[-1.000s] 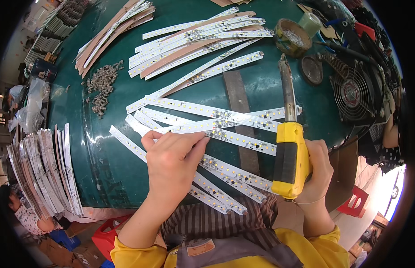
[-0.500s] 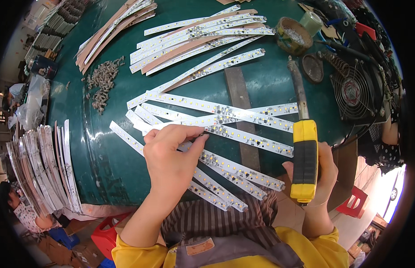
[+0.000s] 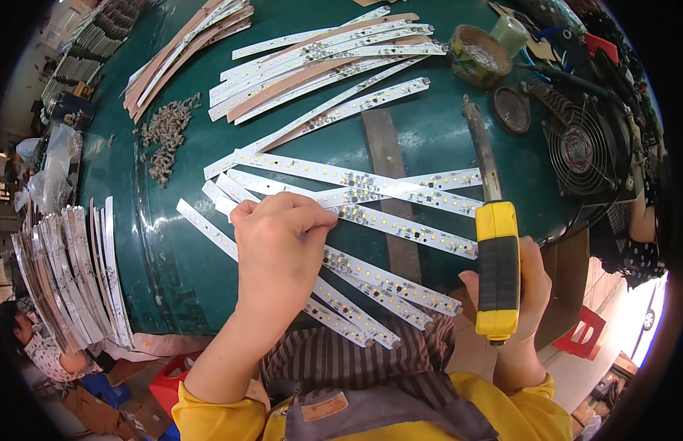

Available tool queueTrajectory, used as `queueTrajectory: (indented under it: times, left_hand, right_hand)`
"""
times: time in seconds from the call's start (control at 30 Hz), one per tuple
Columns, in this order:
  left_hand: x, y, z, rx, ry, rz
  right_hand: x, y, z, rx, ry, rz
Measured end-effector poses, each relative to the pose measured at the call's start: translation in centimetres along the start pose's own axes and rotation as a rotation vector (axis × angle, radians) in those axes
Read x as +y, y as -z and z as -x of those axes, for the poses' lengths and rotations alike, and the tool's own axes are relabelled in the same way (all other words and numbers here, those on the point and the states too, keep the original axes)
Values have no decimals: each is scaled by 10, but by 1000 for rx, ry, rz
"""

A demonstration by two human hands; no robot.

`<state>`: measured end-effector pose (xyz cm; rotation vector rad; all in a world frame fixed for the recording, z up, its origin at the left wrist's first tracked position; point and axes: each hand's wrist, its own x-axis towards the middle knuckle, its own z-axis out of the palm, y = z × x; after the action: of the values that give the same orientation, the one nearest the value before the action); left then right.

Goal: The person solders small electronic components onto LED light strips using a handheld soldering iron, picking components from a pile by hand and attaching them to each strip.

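Observation:
My right hand is wrapped round the grip of a yellow and black soldering gun. The gun's long metal barrel points away from me, its tip above the table. Over a fan of white LED circuit strips, my left hand is closed in a pinch. Its fingertips sit at the component-covered middle of one strip; whatever is between them is too small to make out. The hand hides parts of several strips beneath it. Some strip ends reach past the table's near edge, above my striped apron.
More LED strips lie beyond, with bundles at far left and near left. Small metallic parts form a heap. A round tub, a small dish and a fan stand right. Another person is at left.
My left fingers have drawn closer together over the strip. The strips and soldering gun appear slightly further left in the picture, the gun also a little lower.

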<state>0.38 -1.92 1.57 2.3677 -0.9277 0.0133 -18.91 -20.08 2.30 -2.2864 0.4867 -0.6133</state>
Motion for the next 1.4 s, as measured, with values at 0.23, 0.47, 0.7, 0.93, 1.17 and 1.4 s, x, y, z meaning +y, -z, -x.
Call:
queueTrajectory:
  times: [0.23, 0.47, 0.7, 0.93, 1.17, 1.4]
  left_hand:
    - [-1, 3, 1, -26, -87, -6]
    - [1, 3, 2, 6, 24, 48]
    - [3, 7, -2, -33, -7, 16]
    - [1, 6, -4, -24, -61, -16]
    - [9, 10, -7, -99, -174, -151]
    - [14, 7, -1, -76, -331, -288]
  right_hand:
    - [3, 3, 2, 10, 12, -6]
    - [2, 4, 1, 0, 43, 19]
    - [1, 4, 3, -24, 37, 12]
    - [2, 3, 4, -15, 33, -14]
    - [3, 5, 6, -38, 17, -45]
    - [4, 7, 7, -40, 18, -53]
